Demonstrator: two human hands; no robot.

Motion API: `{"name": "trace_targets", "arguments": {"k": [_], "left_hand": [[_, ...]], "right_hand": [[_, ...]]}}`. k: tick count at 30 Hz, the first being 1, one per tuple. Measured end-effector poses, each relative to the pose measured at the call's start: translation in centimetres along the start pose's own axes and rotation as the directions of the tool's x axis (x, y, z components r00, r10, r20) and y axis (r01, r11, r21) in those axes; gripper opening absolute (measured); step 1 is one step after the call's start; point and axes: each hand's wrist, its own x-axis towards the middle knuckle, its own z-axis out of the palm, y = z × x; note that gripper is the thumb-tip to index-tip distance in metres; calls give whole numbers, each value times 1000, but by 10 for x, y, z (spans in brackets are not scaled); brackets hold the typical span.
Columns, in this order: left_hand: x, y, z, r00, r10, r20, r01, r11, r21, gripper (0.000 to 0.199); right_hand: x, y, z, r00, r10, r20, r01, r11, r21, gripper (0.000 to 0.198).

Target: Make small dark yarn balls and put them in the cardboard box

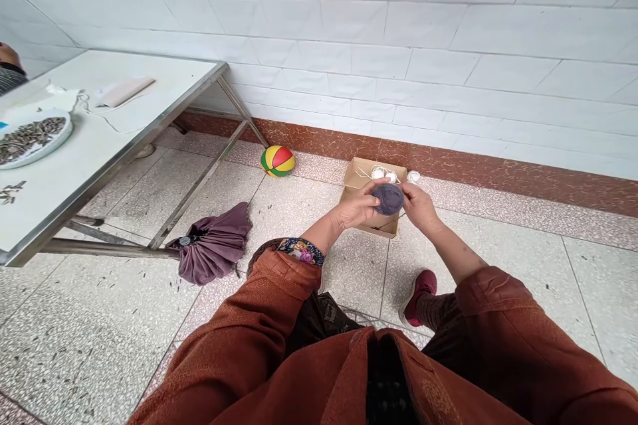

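Note:
A ball of grey-purple yarn rests in my left hand, whose fingers and thumb curl round its left side. At the ball's right edge, my right hand is closed, with its fingertips pinched on the yarn. Under both hands an open cardboard box lies on the floor by the wall. Inside its far part are white yarn balls, partly hidden by my fingers. Another white yarn ball sits just outside the box on the right.
On the left stands a white metal-framed table bearing a plate of seeds. A co-worker's hand shows at the far left. A striped ball and a folded purple umbrella lie on the floor. The tiled wall runs behind.

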Motion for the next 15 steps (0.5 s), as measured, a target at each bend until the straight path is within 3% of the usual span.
{"name": "trace_targets", "arguments": {"k": [3, 5, 7, 9, 10, 12, 13, 15], "left_hand": [[7, -1, -5, 987, 105, -122, -108, 994, -17, 60], [11, -3, -11, 962, 135, -238, -121, 990, 73, 57], [14, -5, -16, 917, 158, -367, -59, 962, 268, 55], [15, -7, -21, 871, 197, -451, 72, 856, 512, 55], [15, -8, -23, 865, 210, -456, 134, 780, 612, 56], [15, -10, -25, 904, 175, -389, 188, 655, 732, 56], [15, -11, -25, 936, 127, -328, 178, 634, 753, 57], [13, -14, -24, 986, 9, -169, 117, 683, 720, 60]], "right_hand": [[-10, -4, 7, 995, 13, 98, -13, 1000, 0, 26], [-15, -11, 10, 982, -21, 188, 14, 999, 42, 24], [-18, -21, 9, 965, -90, 248, 69, 993, 92, 22], [-17, -29, 5, 955, -153, 252, 128, 985, 114, 20], [-15, -31, 3, 956, -173, 237, 150, 982, 112, 20], [-10, -33, -3, 965, -183, 187, 169, 982, 87, 20], [-7, -31, -5, 971, -179, 158, 170, 983, 70, 20], [-1, -26, -9, 983, -159, 92, 155, 987, 43, 22]]}}
